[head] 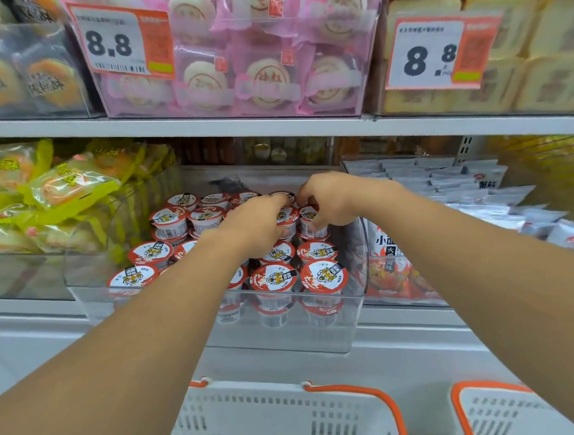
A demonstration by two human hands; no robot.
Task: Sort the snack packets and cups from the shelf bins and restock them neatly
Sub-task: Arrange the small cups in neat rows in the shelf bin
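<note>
A clear plastic bin point(352, 329) on the middle shelf holds several small cups with red-and-white tiger lids point(324, 276). Both my arms reach into it. My left hand point(255, 225) curls around one cup point(287, 219) in the back half of the bin. My right hand point(332, 198) grips the neighbouring cup point(310, 224) just to its right, fingers bent over the lid. The two hands nearly touch. Cups under my palms are partly hidden.
Yellow snack packets point(53, 191) fill the bin on the left; grey-white packets point(465, 182) and red packets point(396, 277) lie on the right. Pink and beige pastry packs sit on the upper shelf point(168, 123). Two white baskets with orange handles point(281, 420) point(493, 414) stand below.
</note>
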